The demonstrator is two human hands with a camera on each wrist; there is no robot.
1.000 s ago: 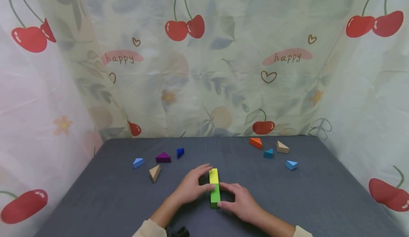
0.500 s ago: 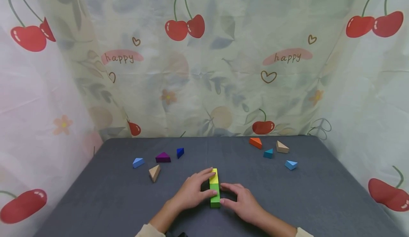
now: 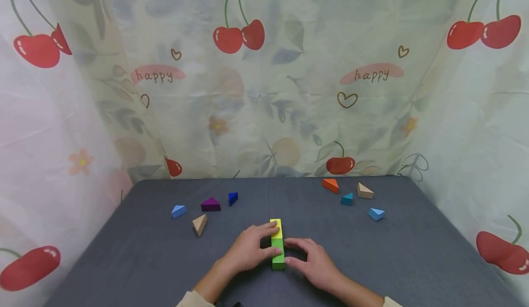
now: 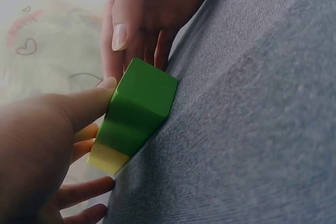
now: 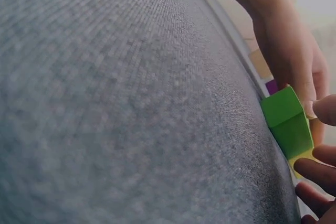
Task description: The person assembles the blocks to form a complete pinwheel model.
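A green block (image 3: 278, 254) and a yellow block (image 3: 277, 229) lie end to end on the dark table in the head view, yellow at the far end. From the left, my left hand (image 3: 248, 247) rests its thumb on the green block's top edge and its index finger over the yellow one. The left wrist view shows that thumb at the upper edge of the green block (image 4: 139, 98), its other fingers beside the yellow block (image 4: 108, 158). My right hand (image 3: 314, 261) stands at the right side, fingers loosely bent, thumb and index fingertips close by the green block.
Left of the hands lie a light blue triangular block (image 3: 178, 212), a purple one (image 3: 211, 204), a dark blue one (image 3: 233, 198) and a wooden one (image 3: 199, 224). Farther right are orange (image 3: 330, 185), teal (image 3: 347, 199), wooden (image 3: 365, 190) and light blue (image 3: 376, 213) triangular blocks.
My left hand's index finger has come over the yellow block and its thumb has slid nearer along the green one. My right hand's fingertips have drawn slightly away from the green block.
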